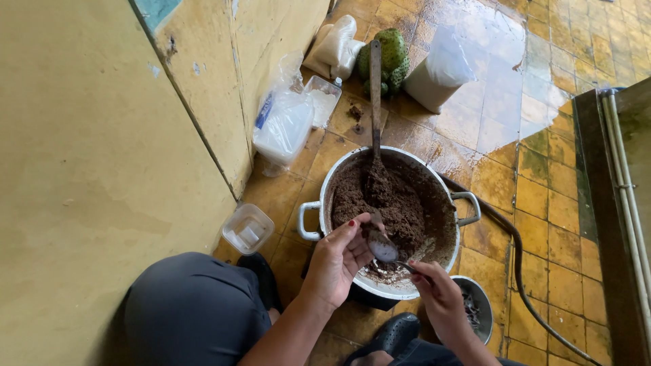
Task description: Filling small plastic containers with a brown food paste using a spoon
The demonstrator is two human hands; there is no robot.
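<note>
While both hands work at the lower centre of the frame, the scene reads so:
Left hand: its grip is curled around a small lump of brown mixture, steadying it over the pot.
Right hand: its grip is clamped on a metal spoon, the bowl tipped toward the left palm, apparently to portion.
Pot: on the tiled floor, centre frame, holding the brown mixture.
Wooden ladle: stuck upright in the mix, handle leaning toward the top.
Hidden: a small metal bowl sits half behind the right wrist, contents unclear.
</note>
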